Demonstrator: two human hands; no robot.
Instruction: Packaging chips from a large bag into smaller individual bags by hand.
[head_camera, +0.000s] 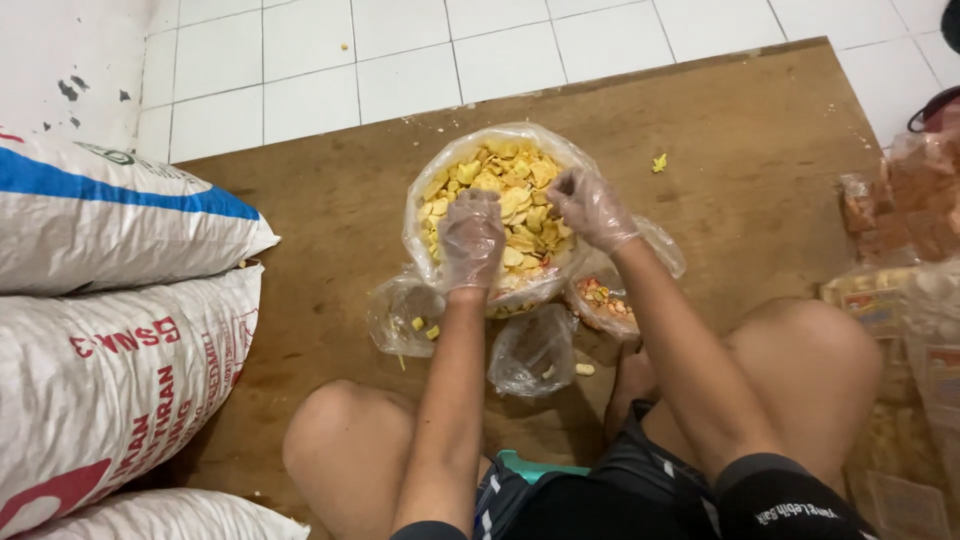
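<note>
A big clear plastic bag (425, 190) full of yellow chips (505, 160) stands open on a brown wooden board (330, 220). My left hand (470, 238), in a thin clear glove, reaches into the bag with fingers curled down into the chips. My right hand (592, 208), also gloved, is bunched over the chips at the bag's right side, pinching some. Three small clear bags lie in front of the big one: one at the left (402, 315) with a few chips, one in the middle (532, 352), and one at the right (603, 300) with reddish snacks.
Large woven white sacks (110, 300) are stacked at the left. Packets of orange and pale snacks (905, 250) pile up at the right. My bare knees (345, 440) frame the board. White tiled floor (400, 60) lies beyond. A stray chip (659, 162) sits on the board.
</note>
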